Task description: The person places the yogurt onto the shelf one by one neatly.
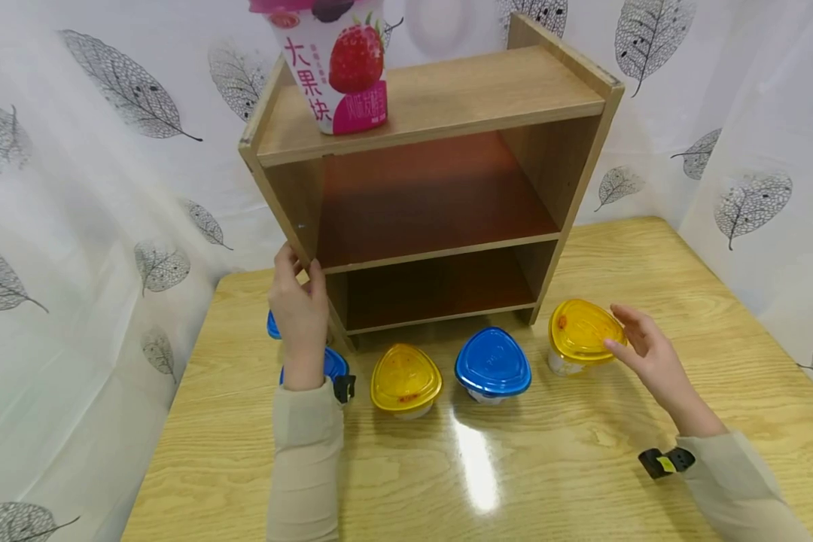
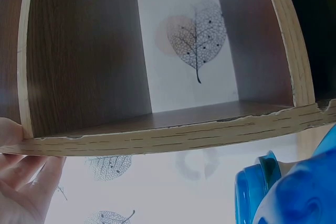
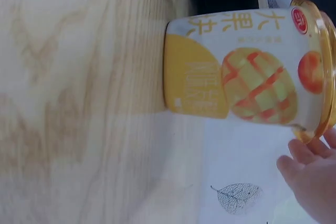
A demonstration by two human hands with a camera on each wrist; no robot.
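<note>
My left hand [image 1: 298,301] grips the front edge of the left side panel of a small wooden shelf [image 1: 433,139]. In the left wrist view the thumb lies on one face of that panel and the fingers [image 2: 39,187] on the other. At the right, my right hand [image 1: 657,361] is at the rim of a yogurt cup with a yellow lid [image 1: 583,331]. Its fingers are spread loosely there; the right wrist view shows fingertips [image 3: 299,153] at the lid's edge. The cup [image 3: 236,72] stands upright on the table and carries a mango picture.
A pink strawberry yogurt cup [image 1: 352,75] stands on the shelf's top board. Before the shelf are a yellow-lidded cup [image 1: 406,376] and a blue-lidded cup [image 1: 493,361]. More blue lids [image 1: 335,363] show beside the left wrist. Leaf-printed cloth [image 1: 95,188] surrounds the wooden table [image 1: 549,467].
</note>
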